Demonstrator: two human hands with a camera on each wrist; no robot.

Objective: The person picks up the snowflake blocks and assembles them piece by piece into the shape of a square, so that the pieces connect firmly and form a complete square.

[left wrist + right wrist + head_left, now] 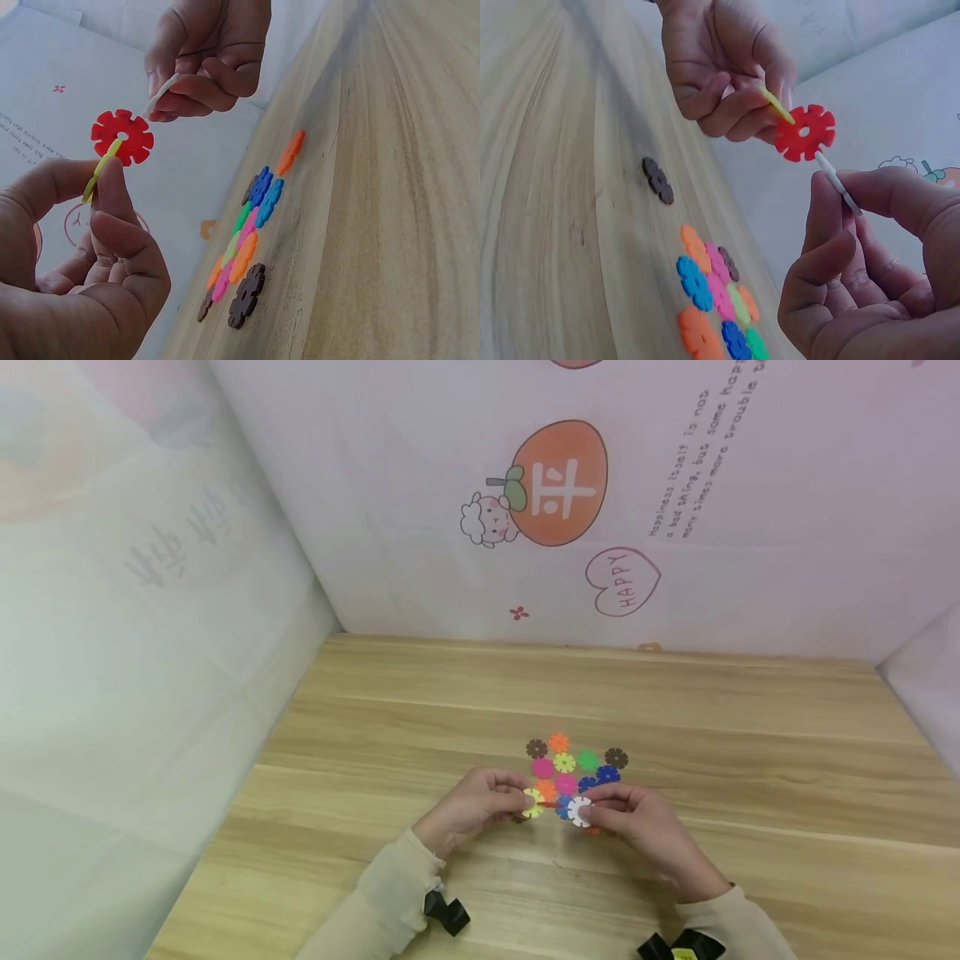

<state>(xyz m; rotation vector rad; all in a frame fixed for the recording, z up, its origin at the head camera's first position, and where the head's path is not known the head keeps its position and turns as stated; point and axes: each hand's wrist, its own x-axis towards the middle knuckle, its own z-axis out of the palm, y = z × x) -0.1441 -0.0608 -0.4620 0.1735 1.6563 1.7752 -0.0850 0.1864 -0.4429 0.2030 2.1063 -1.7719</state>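
My left hand [477, 803] pinches a yellow notched snowflake disc [100, 172] between thumb and finger. Slotted crosswise into that disc is a red snowflake disc [819, 121], held up above the table. A white snowflake disc [839, 184] is pinched by my right hand [639, 823], its edge right at the red disc's rim in the right wrist view. From the head view the red disc appears only as a thin sliver between the yellow and white ones. Both hands face each other over the loose discs.
Several loose snowflake discs lie flat on the wooden table [375, 718] beyond and below the hands, among them a green disc [588, 761], a pink disc [542, 768] and a brown disc [247, 296]. Printed white sheets [420, 568] hang behind and beside the table.
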